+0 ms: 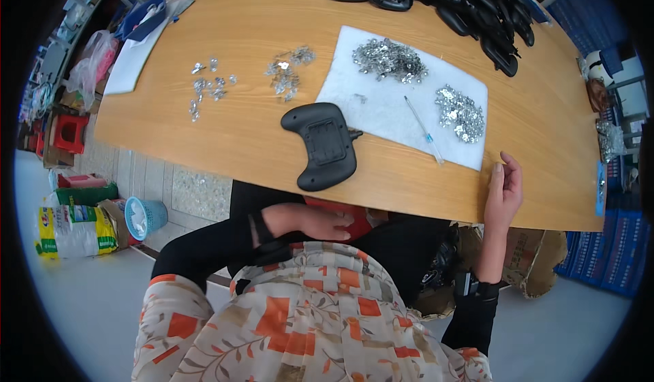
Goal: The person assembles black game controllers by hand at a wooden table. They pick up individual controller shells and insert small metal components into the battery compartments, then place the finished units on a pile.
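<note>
A black game controller (326, 142) lies at the table's near edge, its back up and its empty battery compartment showing. My left hand (310, 222) hangs below that edge over my lap, fingers stretched out and holding nothing. On the right, my right hand (504, 190) rests at the table edge beside a white foam sheet (381, 120), thumb and fingers apart with nothing between them. Two heaps of small shiny metal pieces lie on the sheet, a far heap (390, 60) and a right heap (460, 113). Between them is a thin clear pen-like tool (425, 134) with a blue part.
More metal pieces lie on the wooden table (225, 137) in a middle cluster (286, 74) and a scattered left cluster (208, 88). Black controllers (470, 11) are piled at the far right. A blue tray (144, 18) sits far left. A blue basket (146, 217) stands on the floor.
</note>
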A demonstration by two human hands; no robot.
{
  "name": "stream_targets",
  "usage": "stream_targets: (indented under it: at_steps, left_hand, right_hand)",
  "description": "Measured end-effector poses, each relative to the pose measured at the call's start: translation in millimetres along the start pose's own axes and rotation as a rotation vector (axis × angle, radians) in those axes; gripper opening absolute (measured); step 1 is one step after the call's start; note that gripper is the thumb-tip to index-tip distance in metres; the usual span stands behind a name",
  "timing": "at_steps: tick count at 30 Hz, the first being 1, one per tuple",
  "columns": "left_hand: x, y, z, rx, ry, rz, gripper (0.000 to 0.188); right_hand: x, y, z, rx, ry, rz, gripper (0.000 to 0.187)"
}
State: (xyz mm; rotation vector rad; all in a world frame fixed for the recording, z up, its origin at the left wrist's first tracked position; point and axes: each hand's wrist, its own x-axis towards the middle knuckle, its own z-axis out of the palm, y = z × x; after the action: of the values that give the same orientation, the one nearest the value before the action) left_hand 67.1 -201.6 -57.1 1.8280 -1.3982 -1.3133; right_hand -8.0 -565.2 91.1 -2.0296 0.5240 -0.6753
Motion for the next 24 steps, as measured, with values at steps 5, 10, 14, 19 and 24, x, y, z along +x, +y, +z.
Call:
stream_targets:
  at_steps: [5,10,14,19,24]
  left_hand:
    - [-125.4,117.4,-87.8,-0.186,0.026,-0.109,0.049]
    - [-175.3,128.2,-110.3,-0.753,0.642,-0.144,0.042]
    - [-155.4,126.2,-120.4,-1.006,0.945,-0.143,0.049]
    - [-142.4,118.7,-126.6,-1.278,0.852,-0.086,0.049]
    - [-127.1,123.9,-127.2,-1.142,0.894,-0.208,0.040]
  right_hand:
    - [-22.3,-41.8,14.7,-0.136,-0.041,-0.240,0.017]
    - [-44.7,-125.3,85.0,-0.088,-0.332,-0.320,0.013]
    - [-50.9,-145.3,126.9,-0.042,-0.520,-0.269,0.022]
    - [-55.3,-139.4,148.0,-0.027,-0.495,-0.306,0.028]
    - [-66.5,-140.2,146.2,-0.032,-0.484,-0.228,0.027]
